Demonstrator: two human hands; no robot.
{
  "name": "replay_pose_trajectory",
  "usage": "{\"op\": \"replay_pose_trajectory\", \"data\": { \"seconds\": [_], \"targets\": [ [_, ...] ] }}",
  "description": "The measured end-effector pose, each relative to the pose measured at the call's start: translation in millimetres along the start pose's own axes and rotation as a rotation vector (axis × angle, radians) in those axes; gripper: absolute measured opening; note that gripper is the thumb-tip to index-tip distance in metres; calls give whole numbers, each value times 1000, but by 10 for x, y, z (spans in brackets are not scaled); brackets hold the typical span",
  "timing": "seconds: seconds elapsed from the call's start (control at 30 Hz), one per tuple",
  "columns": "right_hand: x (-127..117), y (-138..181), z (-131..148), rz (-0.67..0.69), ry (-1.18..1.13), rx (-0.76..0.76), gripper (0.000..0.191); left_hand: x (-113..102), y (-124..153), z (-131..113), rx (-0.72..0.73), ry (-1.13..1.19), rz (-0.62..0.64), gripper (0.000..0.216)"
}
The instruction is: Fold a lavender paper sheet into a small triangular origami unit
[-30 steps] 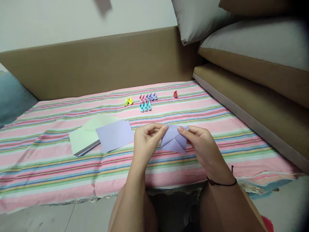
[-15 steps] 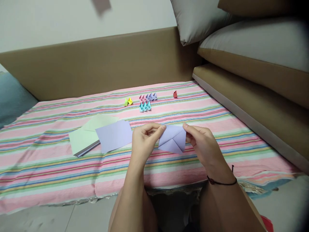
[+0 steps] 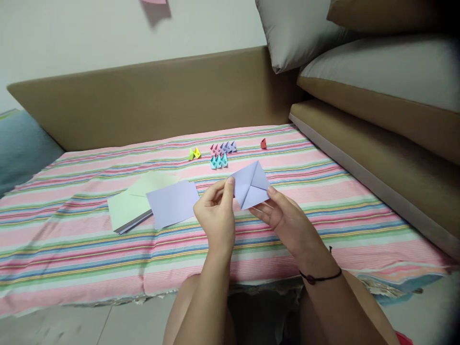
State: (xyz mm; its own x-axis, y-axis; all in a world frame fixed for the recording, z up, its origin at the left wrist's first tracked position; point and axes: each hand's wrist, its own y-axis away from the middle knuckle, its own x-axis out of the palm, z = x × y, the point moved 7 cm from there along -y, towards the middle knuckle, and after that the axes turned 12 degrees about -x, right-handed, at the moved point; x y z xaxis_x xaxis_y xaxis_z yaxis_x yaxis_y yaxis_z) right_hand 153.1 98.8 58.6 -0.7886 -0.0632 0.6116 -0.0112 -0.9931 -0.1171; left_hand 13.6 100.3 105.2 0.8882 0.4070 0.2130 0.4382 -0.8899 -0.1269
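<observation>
Between my hands, above the striped cloth, is a folded sheet of purple paper with flaps meeting near its middle. My left hand pinches its left corner between thumb and fingers. On the right side, my right hand grips the edge with the thumb on top and the fingers underneath. A flat purple sheet lies left of my left hand, partly over a stack of pale green and other paper.
Small folded paper pieces stand farther back on the striped cloth: yellow ones, pink ones, purple ones, cyan ones and a red one. Cushions are piled at the right; a brown backrest stands behind.
The folded purple paper has been turned and raised, so one corner now points up and away. My right hand has shifted lower on its edge, with fingers spread beneath it.
</observation>
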Motion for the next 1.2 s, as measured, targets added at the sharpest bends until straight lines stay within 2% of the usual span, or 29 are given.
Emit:
{"op": "replay_pose_trajectory", "data": {
  "seconds": [0.13, 0.3, 0.5, 0.6, 0.7, 0.87, 1.03, 1.2],
  "targets": [
    [98, 29, -111, -62, -100, 9, 21, 34, 63, 23, -5, 11, -32, 17],
    [107, 49, -131, -215, -118, -77, 27, 159, 142, 45, -27, -78, 45, 15],
    [15, 65, -12, -352, -42, -198, 24, 222, 180, 70, -18, -107, 85, 15],
    [25, 64, 2, -317, -14, -203, 26, 216, 169, 74, -33, -96, 86, 16],
    [79, 59, -72, -219, 4, -120, 27, 184, 153, 65, -47, -83, 54, 16],
    [12, 87, -28, -293, 89, -206, 22, 189, 146, 44, -28, -66, 58, 15],
    [77, 62, -116, -154, 79, -66, 24, 139, 114, 44, -33, -49, 20, 15],
    [79, 55, -109, -142, 121, -95, 20, 90, 75, 36, -22, -24, -10, 15]
  ]
}}
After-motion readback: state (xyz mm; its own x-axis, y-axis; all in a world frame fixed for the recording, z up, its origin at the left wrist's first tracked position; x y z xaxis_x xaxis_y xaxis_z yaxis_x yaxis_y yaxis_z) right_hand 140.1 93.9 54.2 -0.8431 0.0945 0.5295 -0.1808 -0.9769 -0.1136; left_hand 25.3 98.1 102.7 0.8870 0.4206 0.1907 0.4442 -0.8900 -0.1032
